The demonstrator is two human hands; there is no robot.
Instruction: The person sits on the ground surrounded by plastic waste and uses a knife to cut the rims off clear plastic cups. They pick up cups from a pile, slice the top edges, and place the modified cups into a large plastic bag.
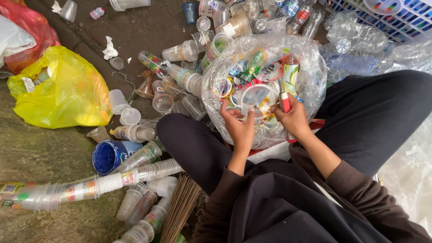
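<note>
I sit on the ground in dark trousers with a clear plastic bag [310,76] of cup lids and labels between my knees. My left hand [238,123] grips the rim of a clear plastic cup [257,96] held over the bag's mouth. A red-and-white cutter knife [285,105] is in my right hand [293,118], its tip at the cup's rim. Both wrists wear dark long sleeves.
Loose plastic cups [180,76] litter the ground to the left. A long stack of nested cups [112,180] lies by a blue tub [108,155]. A yellow bag [63,90] and red bag [31,27] sit far left; a white crate [396,13] stands top right; a broom [180,207] lies below.
</note>
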